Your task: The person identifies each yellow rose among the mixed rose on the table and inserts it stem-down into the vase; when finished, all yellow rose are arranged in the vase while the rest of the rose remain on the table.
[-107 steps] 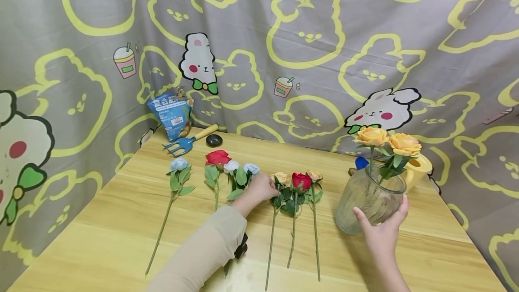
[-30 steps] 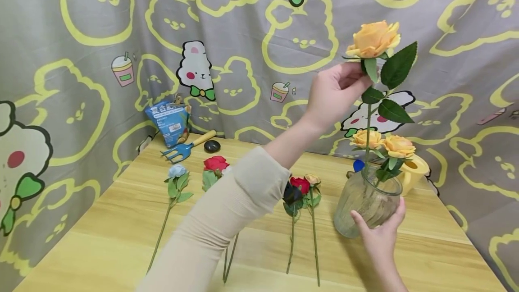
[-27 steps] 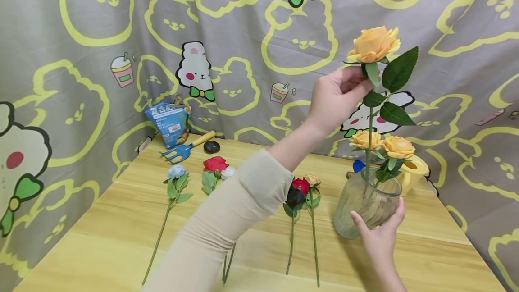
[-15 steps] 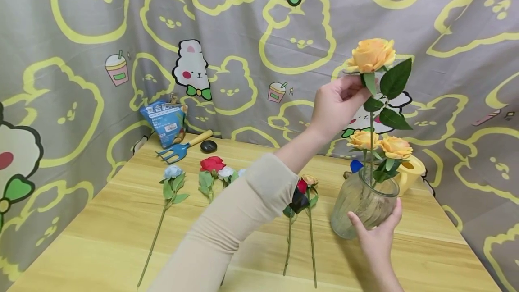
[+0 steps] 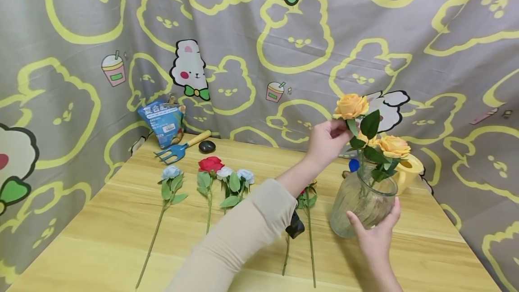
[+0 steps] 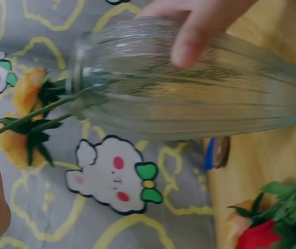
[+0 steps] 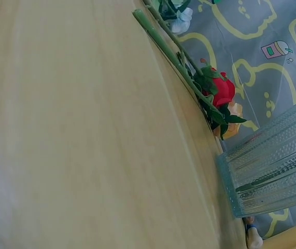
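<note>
Where a patterned curtain (image 5: 227,21) backs a wooden table (image 5: 101,242), a ribbed glass vase (image 5: 349,208) bears two yellow roses (image 5: 393,147) at the right side

Long-stemmed roses (image 5: 210,164) in red, white and pale blue lie at left and middle; a blue bag (image 5: 162,124) stands at the left rear, a yellow watering can (image 5: 410,172) just behind the vase, and a blue hand fork (image 5: 177,151) lies before the bag. The right hand (image 5: 377,235) grips the vase, thumb on the near face, fingers round its side. The left hand (image 5: 326,142) pinches a third yellow rose (image 5: 351,106) just under the bloom, its stem inside the vase's mouth. Smallest is a black pebble-like object (image 5: 207,147), near the fork's handle
</note>
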`<state>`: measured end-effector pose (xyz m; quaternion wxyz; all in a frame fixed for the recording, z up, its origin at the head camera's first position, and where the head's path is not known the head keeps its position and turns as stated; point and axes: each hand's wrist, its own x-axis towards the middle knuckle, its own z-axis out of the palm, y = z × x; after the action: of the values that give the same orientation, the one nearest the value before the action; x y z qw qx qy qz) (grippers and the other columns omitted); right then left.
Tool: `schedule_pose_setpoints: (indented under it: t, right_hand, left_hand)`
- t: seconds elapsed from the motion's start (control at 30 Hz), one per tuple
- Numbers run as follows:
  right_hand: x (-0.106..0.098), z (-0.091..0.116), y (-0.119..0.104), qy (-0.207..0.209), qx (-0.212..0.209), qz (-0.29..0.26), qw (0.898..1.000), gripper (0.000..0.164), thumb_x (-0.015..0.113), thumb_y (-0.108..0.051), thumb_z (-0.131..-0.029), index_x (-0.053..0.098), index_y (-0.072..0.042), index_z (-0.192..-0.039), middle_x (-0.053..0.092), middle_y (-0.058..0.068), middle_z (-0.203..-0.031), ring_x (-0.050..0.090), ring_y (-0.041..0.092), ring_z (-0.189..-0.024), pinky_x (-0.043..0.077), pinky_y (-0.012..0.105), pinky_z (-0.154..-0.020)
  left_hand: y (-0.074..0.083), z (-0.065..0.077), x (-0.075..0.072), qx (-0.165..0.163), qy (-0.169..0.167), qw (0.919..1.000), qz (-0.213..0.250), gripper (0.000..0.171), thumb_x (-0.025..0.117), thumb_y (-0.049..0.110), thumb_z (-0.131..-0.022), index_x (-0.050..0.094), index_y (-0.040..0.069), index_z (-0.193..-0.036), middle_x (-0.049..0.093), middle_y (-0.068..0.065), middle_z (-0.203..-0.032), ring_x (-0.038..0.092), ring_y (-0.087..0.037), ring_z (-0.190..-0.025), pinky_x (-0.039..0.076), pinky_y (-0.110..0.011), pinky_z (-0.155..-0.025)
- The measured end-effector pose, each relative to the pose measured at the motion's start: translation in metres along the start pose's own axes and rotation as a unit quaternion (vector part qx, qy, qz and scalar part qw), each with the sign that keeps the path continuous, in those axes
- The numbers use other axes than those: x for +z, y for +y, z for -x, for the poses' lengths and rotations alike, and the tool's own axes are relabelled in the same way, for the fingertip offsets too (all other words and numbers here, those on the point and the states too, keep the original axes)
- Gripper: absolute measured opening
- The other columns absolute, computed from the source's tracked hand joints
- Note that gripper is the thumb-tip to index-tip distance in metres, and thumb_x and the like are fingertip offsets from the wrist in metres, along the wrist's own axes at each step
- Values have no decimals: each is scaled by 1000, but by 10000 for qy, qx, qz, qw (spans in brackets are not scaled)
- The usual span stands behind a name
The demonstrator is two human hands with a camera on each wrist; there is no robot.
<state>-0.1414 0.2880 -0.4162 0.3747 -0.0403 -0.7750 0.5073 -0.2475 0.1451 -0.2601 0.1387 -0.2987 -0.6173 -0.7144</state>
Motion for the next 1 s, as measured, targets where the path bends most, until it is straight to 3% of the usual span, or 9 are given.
schedule_pose_setpoints:
  t: [0.27, 0.5, 0.83, 1.0]
  right_hand:
    - [0, 0, 0, 0, -33, 11, 10000, 110, 77, 3, -64, 6, -25, -143, 19, 10, -145, 22, 19, -129, 14, 28, -106]
    - [0, -1, 0, 17, -51, -11, 10000, 110, 77, 3, -64, 5, -25, -143, 18, 10, -145, 20, 18, -130, 13, 28, -106]
    - [3, -3, -2, 49, -92, 18, 9999, 110, 77, 5, -64, 5, -22, -143, 18, 10, -145, 21, 19, -130, 14, 28, -106]
    - [1, -1, -1, 51, -131, -43, 9999, 110, 77, 4, -64, 6, -23, -143, 19, 8, -145, 21, 16, -130, 14, 26, -106]
  left_hand:
    - [-20, 9, 10, -280, -70, 9988, -404, 8, 62, 3, -83, 69, -1, -86, 66, -8, -74, 54, 2, -61, 47, -14, -58]
    - [-33, 14, 17, -223, -290, 9965, -750, 10, 64, 9, -83, 69, 1, -86, 67, -7, -75, 54, 6, -60, 47, -13, -59]
    - [-43, 22, 23, -410, -658, 9927, -920, 10, 64, 11, -84, 70, 4, -89, 68, -3, -79, 55, 7, -63, 46, -11, -60]
    - [-45, 25, 27, -575, -804, 9866, -1297, 10, 66, 9, -82, 69, 3, -89, 68, -2, -80, 54, 9, -64, 44, -8, -60]
